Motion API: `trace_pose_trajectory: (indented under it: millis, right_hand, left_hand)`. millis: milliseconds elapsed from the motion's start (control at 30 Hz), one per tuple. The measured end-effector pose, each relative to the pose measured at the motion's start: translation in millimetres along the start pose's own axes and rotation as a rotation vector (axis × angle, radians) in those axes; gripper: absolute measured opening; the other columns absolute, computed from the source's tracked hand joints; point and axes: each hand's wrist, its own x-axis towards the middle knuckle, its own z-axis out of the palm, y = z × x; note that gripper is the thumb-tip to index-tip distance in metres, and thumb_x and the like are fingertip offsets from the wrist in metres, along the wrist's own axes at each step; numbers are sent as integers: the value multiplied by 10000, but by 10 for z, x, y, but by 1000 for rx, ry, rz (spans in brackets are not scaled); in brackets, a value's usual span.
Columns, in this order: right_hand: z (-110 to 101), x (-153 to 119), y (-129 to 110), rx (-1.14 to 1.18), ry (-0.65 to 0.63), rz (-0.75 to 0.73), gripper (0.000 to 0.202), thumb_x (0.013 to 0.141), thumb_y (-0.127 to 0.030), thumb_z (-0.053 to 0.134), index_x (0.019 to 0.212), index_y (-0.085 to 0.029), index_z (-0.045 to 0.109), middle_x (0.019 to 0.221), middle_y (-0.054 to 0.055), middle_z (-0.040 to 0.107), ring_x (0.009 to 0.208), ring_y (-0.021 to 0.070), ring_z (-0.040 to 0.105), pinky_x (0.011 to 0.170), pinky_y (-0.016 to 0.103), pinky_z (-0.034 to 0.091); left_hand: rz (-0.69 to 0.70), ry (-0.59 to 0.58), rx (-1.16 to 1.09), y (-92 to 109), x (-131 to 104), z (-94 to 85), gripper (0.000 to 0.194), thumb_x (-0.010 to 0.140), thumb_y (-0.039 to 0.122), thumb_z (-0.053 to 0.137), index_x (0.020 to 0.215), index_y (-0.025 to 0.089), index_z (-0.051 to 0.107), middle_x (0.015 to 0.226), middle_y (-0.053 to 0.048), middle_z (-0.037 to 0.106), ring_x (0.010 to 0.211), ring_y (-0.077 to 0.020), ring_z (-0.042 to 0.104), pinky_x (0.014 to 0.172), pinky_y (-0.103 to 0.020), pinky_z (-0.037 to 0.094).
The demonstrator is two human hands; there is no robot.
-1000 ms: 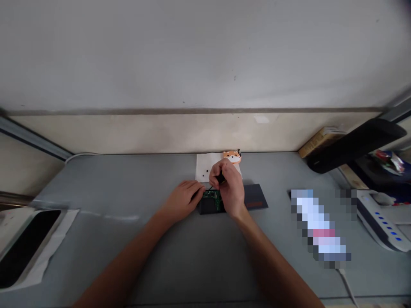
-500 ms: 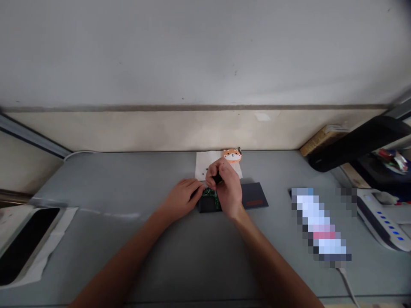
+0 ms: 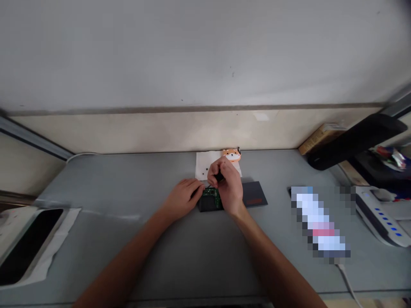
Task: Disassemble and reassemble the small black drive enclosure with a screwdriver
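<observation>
A black device case (image 3: 209, 204) with a green circuit board (image 3: 210, 192) inside lies on the grey table. Against its left edge, my left hand (image 3: 184, 199) is closed, thumb and fingers holding the case. My right hand (image 3: 229, 184) is wrapped round a screwdriver (image 3: 219, 176) with a dark handle, and its thin shaft points down at the board's upper part. The tip is too small to make out. Beside my right wrist lies a flat dark cover panel (image 3: 255, 193) with reddish print. Behind my hands, a white paper (image 3: 201, 164) bears small dark bits that look like screws.
An orange dog-face item (image 3: 232, 155) rests on the paper. To the right are a blurred-out phone (image 3: 321, 222) with a cable, a white power strip (image 3: 382, 216) and a black cylinder (image 3: 353, 143). Another phone (image 3: 30, 244) lies at far left.
The view has shifted slightly. My right hand has turned a little round the screwdriver, and its shaft shows more clearly. My left hand stays at the case.
</observation>
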Motion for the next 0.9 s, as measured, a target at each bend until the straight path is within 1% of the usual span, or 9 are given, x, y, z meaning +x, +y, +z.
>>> trace_pose_trajectory:
  millis: [133,233,367,533,733,900]
  right_hand:
    - [-3,6,3,5,12,27,332,970,-465,544,752,-221,490,668,-42,416,536,100,324,522,277,269]
    - [-7,-1,-10,-27,9,25,332,978,-457,535,747,-223,488,651,-46,398,531,103,316,524,282,263]
    - [-1,-15,-16,-60,8,2,337,978,-469,547,750,-225,496,664,-36,410,546,110,340,532,284,288]
    - [13,-17,3,-26,-19,11,343,980,-482,550,764,-221,498,676,-33,423,547,106,342,536,282,300]
    - [0,6,4,-4,28,-2,335,976,-457,547,748,-217,492,661,-44,394,529,96,326,519,277,256]
    - [9,3,9,-8,25,18,353,957,-495,560,749,-223,476,663,-43,406,532,97,330,522,278,273]
  left_hand:
    - [-4,8,11,-6,-6,11,395,1089,334,319,907,208,645,862,-50,726,833,-209,680,815,-371,537]
    - [-18,-7,12,-7,-14,11,390,1087,335,321,913,210,647,863,-51,724,835,-213,677,827,-381,537]
    - [-18,-20,-3,-2,-11,-2,367,1085,325,330,911,213,633,862,-43,720,832,-208,675,829,-377,535]
    - [-10,-27,-12,1,-4,-12,353,1083,312,342,916,209,636,889,-51,730,867,-216,684,843,-378,534]
    - [-23,-22,17,-3,-13,-5,361,1089,324,341,933,204,643,884,-51,728,845,-213,678,836,-378,532]
    - [-5,-10,5,4,-8,-10,369,1092,326,332,914,207,632,858,-45,721,834,-209,679,823,-368,532]
